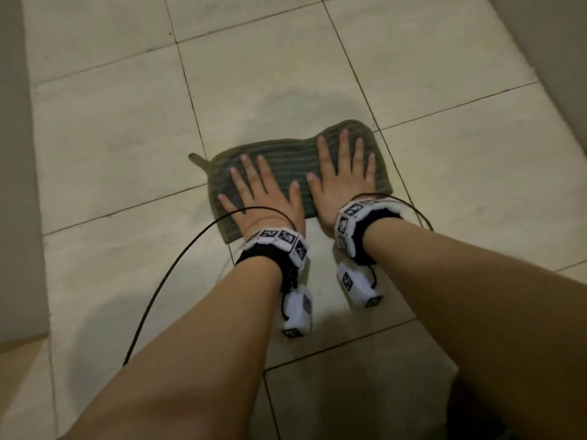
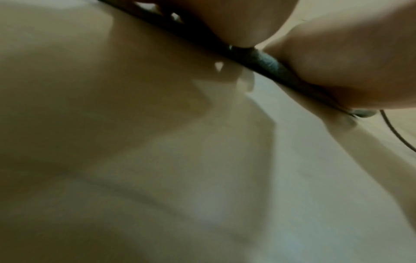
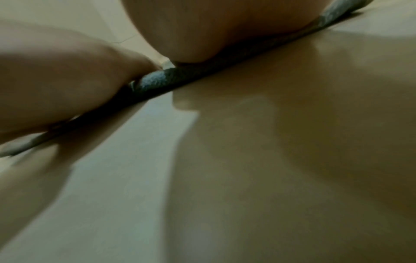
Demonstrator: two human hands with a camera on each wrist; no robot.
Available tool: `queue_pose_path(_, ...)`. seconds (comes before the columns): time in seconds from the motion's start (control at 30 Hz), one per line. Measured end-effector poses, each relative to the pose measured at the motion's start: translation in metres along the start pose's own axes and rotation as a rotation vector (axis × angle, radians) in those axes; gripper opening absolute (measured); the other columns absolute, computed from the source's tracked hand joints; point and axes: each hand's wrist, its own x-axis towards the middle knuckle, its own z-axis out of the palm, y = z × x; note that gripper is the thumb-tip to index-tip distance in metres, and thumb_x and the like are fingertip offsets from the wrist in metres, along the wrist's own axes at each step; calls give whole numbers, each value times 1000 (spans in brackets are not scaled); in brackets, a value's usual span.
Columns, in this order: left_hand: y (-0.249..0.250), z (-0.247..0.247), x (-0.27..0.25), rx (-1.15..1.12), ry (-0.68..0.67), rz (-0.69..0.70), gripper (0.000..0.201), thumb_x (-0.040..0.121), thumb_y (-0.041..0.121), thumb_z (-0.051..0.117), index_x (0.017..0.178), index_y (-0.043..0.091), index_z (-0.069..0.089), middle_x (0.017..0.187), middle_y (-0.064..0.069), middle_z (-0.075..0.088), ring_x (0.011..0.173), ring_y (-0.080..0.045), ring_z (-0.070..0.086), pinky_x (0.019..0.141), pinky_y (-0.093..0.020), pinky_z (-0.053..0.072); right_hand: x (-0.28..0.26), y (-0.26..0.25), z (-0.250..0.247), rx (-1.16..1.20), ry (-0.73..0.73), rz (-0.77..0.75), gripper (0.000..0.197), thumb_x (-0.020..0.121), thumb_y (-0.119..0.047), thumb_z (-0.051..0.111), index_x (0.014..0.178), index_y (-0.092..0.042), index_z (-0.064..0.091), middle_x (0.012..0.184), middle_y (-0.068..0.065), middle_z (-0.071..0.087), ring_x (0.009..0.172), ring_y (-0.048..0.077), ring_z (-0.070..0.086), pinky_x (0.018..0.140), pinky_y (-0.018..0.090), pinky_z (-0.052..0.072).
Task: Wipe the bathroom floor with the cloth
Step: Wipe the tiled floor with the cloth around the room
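Two hands press flat on a green striped cloth (image 1: 287, 173) spread on the tiled bathroom floor (image 1: 270, 68), seen from the head camera. The left hand (image 1: 263, 198) covers the cloth's near left part, the right hand (image 1: 341, 182) its right part; all fingers are straight and splayed, gripping nothing, with the two thumbs just beside each other. A small loop (image 1: 197, 160) sticks out from the cloth's far left corner (it lies on bare tile). The cloth's far right corner sits on a grout line, and its near edge runs under both wrists. A faint damp patch (image 1: 286, 103) marks the tile just beyond the cloth. Open floor stretches ahead and to the left up to a pale wall (image 1: 16, 154); another wall (image 1: 552, 36) closes the right side. A black cable (image 1: 165, 281) trails from the left wrist across the tiles. Both wrist views, blurred, show palm flesh bearing on the cloth's edge (image 2: 268, 65) (image 3: 155, 82).
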Motion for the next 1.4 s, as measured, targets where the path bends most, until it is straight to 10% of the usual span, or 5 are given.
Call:
queue_pose_path(0.2, -67, -11, 10, -3, 27, -85, 70, 101, 55, 15, 155, 26, -17, 162, 4, -23, 150, -19, -16, 119, -56, -6, -5, -65, 14, 45, -48, -56, 69, 101, -53, 17, 153, -28, -20, 157, 8, -33, 145, 33, -27, 118, 52, -13)
queue_pose_path(0.63, 69, 14, -23, -16, -88, 86, 74, 100, 55, 15, 150, 19, -28, 157, -1, -35, 146, -24, -28, 115, -58, -14, -5, 85, -19, 28, -72, 126, 62, 100, -57, 12, 149, -42, -24, 158, -1, -31, 148, 26, -21, 120, 45, -11)
queue_pose_path(1.07, -44, -4, -3, -36, -6, -92, 67, 101, 49, 9, 152, 21, -25, 159, 6, -30, 148, -16, -21, 120, -52, -9, -12, -34, 6, 32, -64, -58, 66, 101, -52, 14, 149, -33, -27, 154, 7, -39, 144, 30, -30, 117, 50, -17)
queue_pose_path(1.4, 23, 3, -10, 22, -47, 53, 72, 101, 52, 11, 146, 18, -32, 157, 2, -34, 147, -19, -25, 117, -52, -13, -3, 46, -8, 12, -65, 46, 63, 98, -60, 7, 145, -43, -31, 151, -2, -43, 145, 24, -29, 114, 42, -19)
